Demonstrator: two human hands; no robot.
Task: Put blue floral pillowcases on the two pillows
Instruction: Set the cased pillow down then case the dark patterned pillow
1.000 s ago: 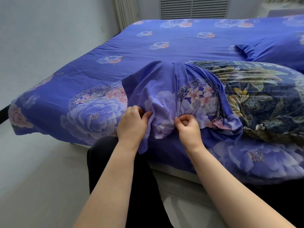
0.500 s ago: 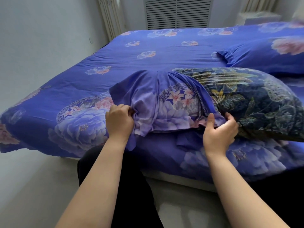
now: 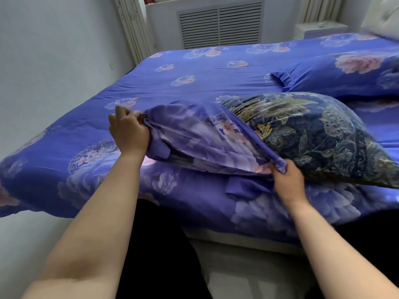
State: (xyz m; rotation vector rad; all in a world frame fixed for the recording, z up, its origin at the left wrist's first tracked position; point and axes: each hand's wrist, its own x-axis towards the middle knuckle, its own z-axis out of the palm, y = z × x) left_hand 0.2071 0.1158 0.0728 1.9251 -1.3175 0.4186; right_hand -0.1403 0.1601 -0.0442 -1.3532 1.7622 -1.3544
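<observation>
Blue-violet cotton with pale peonies, the floral pillowcase (image 3: pixel 194 139) covers only the left end of a dark navy pillow with gold leaf print (image 3: pixel 323 134), which lies near the front edge of the bed with the matching blue floral cover (image 3: pixel 194 78). The left hand (image 3: pixel 129 131) is clenched on the case's far-left corner; the right hand (image 3: pixel 287 180) pinches its near hem beside the pillow. A second, already cased pillow (image 3: pixel 345 76) rests far right.
</observation>
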